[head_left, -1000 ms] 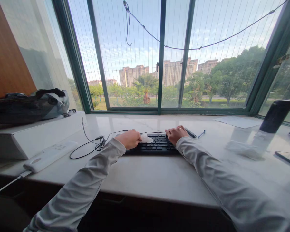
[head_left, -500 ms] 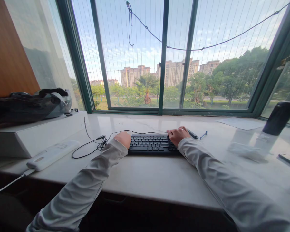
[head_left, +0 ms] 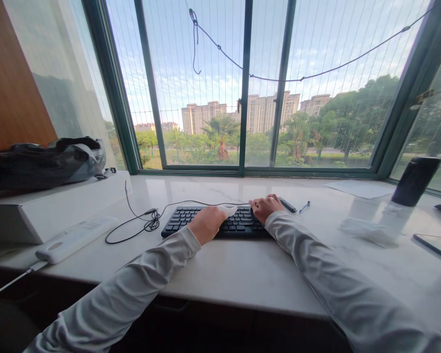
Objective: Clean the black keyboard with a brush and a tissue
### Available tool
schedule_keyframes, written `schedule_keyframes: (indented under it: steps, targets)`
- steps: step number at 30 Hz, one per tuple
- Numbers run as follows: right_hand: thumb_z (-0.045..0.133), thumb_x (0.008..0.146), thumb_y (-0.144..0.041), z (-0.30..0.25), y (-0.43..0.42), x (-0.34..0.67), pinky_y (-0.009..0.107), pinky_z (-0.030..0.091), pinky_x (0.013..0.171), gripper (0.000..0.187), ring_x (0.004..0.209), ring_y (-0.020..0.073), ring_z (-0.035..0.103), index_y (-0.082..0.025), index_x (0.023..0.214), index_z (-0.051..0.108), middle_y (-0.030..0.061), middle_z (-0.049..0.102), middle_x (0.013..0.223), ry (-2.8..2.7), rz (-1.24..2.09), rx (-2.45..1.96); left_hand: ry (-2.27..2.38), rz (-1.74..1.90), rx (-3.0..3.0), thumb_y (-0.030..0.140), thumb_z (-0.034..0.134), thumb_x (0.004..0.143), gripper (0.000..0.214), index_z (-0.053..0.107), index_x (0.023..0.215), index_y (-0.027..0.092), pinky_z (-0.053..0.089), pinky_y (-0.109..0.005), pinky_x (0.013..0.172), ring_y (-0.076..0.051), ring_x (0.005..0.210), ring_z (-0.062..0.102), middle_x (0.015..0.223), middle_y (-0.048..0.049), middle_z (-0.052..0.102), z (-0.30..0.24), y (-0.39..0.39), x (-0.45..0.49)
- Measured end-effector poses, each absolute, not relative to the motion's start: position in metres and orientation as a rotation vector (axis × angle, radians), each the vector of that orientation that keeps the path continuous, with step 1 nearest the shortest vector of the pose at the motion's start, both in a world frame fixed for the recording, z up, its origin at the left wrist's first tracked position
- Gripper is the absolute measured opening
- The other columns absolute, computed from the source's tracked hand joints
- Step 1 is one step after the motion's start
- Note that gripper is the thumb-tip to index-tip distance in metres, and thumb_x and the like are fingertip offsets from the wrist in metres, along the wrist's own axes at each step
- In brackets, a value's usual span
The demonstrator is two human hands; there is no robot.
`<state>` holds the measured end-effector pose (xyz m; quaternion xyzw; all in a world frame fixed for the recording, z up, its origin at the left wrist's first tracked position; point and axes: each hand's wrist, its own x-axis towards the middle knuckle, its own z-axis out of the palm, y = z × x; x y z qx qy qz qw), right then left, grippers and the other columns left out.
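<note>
A black keyboard (head_left: 183, 215) lies on the white countertop, its cable running behind it. My left hand (head_left: 208, 224) is over the middle of the keys, closed on a white tissue (head_left: 228, 211) whose tip sticks out to the right. The tissue lies against the upper rows of keys. At the keyboard's right end, my right hand (head_left: 265, 208) grips it, with the fingers bent over the far edge. Part of the right-hand keys is hidden under that hand.
Left of the keyboard are a coiled black cable (head_left: 151, 221), a white power strip (head_left: 73, 239) and a white box (head_left: 33, 213). To the right lie a pen (head_left: 305, 206), crumpled clear plastic (head_left: 369, 232), a paper sheet (head_left: 356, 188) and a black cylinder (head_left: 416, 181).
My left hand has moved right with the tissue, from the keyboard's left end to its middle, uncovering the left keys. My right hand stays at the right end.
</note>
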<state>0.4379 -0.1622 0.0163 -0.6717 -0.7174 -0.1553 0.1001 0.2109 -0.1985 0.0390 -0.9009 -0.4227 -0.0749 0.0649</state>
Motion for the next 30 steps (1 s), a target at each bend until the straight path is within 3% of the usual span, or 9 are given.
schedule_keyframes:
  steps: [5, 10, 14, 17, 20, 30]
  targets:
    - [0.023, 0.096, -0.041, 0.016, -0.161, 0.438, 0.037, 0.023, 0.099, 0.050, 0.100, 0.0220, 0.061, -0.022, 0.100, 0.069, 0.0091, 0.071, 0.105, -2.158, -0.458, -2.004, -0.856, -0.325, -2.865, 0.015, 0.037, 0.092, 0.032, 0.066, 0.105, 0.018, 0.045, -0.032, 0.086, -0.020, 0.089, 0.062, 0.093, -0.0090, 0.067, 0.025, -0.194, 0.225]
    - [0.023, 0.096, -0.043, 0.015, -0.156, 0.443, 0.038, 0.024, 0.098, 0.052, 0.102, 0.0228, 0.060, -0.022, 0.097, 0.071, 0.0100, 0.071, 0.103, -2.099, -0.404, -2.044, -0.465, -0.502, -2.943, 0.029, 0.042, 0.094, 0.033, 0.059, 0.120, 0.017, 0.037, -0.036, 0.101, -0.021, 0.118, 0.051, 0.125, -0.0101, 0.058, 0.018, -0.196, 0.239]
    - [0.023, 0.095, -0.045, 0.015, -0.157, 0.450, 0.039, 0.023, 0.097, 0.054, 0.103, 0.0238, 0.059, -0.022, 0.095, 0.072, 0.0103, 0.072, 0.098, -2.043, -0.373, -2.024, -0.360, -0.499, -3.037, 0.025, 0.041, 0.095, 0.034, 0.058, 0.124, 0.017, 0.033, -0.029, 0.107, -0.016, 0.123, 0.047, 0.131, -0.0075, 0.056, 0.018, -0.196, 0.240]
    - [0.023, 0.095, -0.045, 0.016, -0.159, 0.457, 0.038, 0.022, 0.098, 0.054, 0.104, 0.0237, 0.058, -0.022, 0.093, 0.072, 0.0095, 0.072, 0.095, -2.025, -0.393, -2.009, -0.378, -0.446, -3.078, 0.008, 0.040, 0.090, 0.038, 0.059, 0.123, 0.017, 0.033, -0.026, 0.107, -0.013, 0.122, 0.049, 0.129, -0.0055, 0.058, 0.020, -0.196, 0.230]
    - [0.023, 0.095, -0.043, 0.015, -0.159, 0.464, 0.036, 0.020, 0.099, 0.053, 0.100, 0.0211, 0.060, -0.022, 0.093, 0.071, 0.0084, 0.073, 0.094, -2.040, -0.439, -1.960, -0.477, -0.402, -3.068, -0.008, 0.038, 0.079, 0.056, 0.059, 0.122, 0.019, 0.033, -0.025, 0.107, -0.012, 0.122, 0.049, 0.129, -0.0038, 0.057, 0.021, -0.198, 0.215]
    - [0.023, 0.095, -0.042, 0.013, -0.156, 0.463, 0.037, 0.020, 0.101, 0.054, 0.095, 0.0205, 0.062, -0.021, 0.089, 0.072, 0.0107, 0.073, 0.088, -2.068, -0.415, -1.923, -0.921, -0.498, -2.951, -0.008, 0.038, 0.066, 0.063, 0.069, 0.111, 0.023, 0.040, -0.029, 0.104, -0.014, 0.112, 0.058, 0.118, 0.0017, 0.065, 0.013, -0.200, 0.122]
